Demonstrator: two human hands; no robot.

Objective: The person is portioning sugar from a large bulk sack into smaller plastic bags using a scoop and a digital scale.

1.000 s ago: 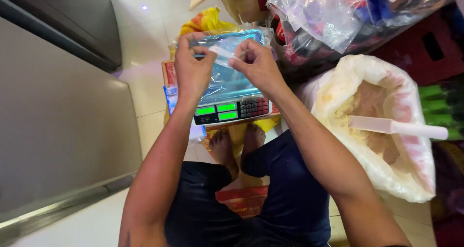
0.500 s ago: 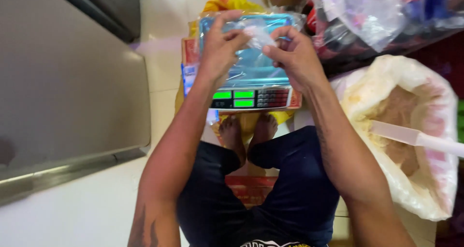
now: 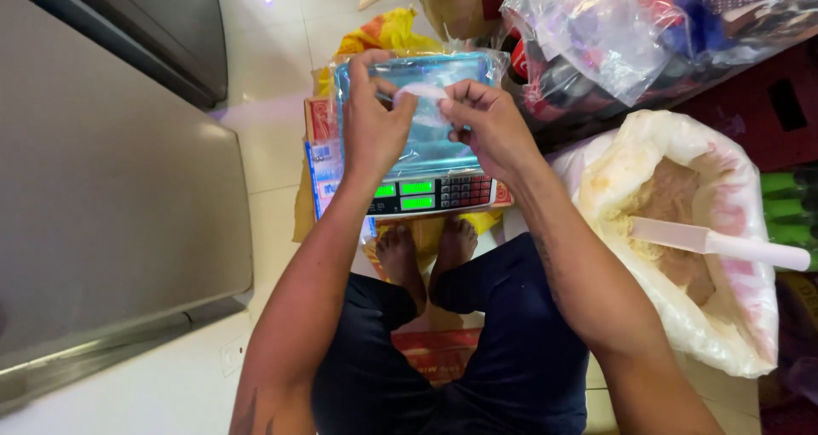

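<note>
A small clear plastic bag is pinched between both hands — left hand, right hand — above a digital scale; a sack of powder sits right.

Small shop or back-room packing spot, floor-level: a digital weighing scale with green readouts sits right under the hands on white tile. Just right of the right forearm, a big open sack of tan powder with a white scoop in it. Beyond the hands, piled plastic-wrapped goods and cartons (stock, looks like).
</note>
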